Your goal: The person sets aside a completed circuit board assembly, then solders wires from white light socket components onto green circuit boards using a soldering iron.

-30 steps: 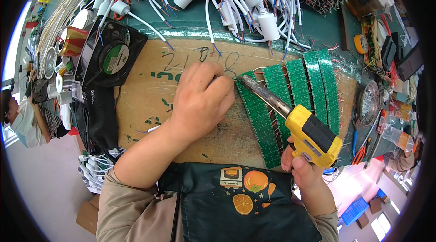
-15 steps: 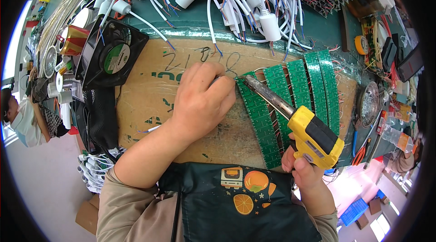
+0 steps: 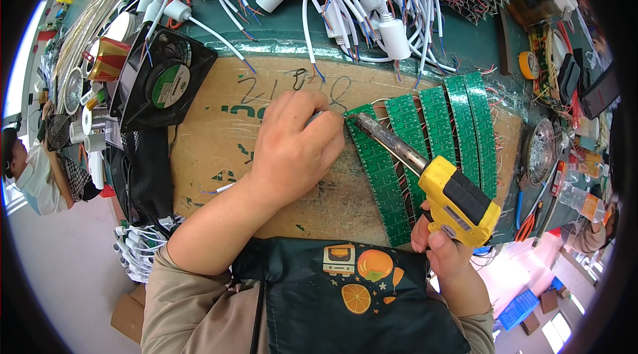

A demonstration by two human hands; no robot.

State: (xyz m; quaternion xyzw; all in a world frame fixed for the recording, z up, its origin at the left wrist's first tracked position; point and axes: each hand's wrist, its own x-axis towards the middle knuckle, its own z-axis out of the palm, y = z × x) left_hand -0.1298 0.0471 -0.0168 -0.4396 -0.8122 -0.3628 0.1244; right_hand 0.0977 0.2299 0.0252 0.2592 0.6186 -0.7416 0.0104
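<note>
My right hand (image 3: 446, 251) is wrapped round the lower part of a yellow and black soldering gun (image 3: 458, 198). Its metal barrel slants up and left, with the tip at the upper end of the leftmost strip in a row of green circuit boards (image 3: 382, 174). Just left of that tip, my left hand (image 3: 296, 138) is closed with fingers pinched together; what they hold is hidden behind them. A short piece of white cable (image 3: 226, 188) with thin bared wires shows beside my left wrist, partly covered by the forearm.
A worn cardboard sheet (image 3: 212, 108) lies under the boards. A black fan (image 3: 166, 81) stands at the left. White lamp holders with cables (image 3: 392, 38) pile up at the back. On the right are a metal dish (image 3: 539, 148), yellow tape (image 3: 529, 65) and a plastic bottle (image 3: 578, 201).
The soldering gun's body has shifted very slightly left and down in my right hand, its tip staying near the board's corner. My left hand is practically still.
</note>
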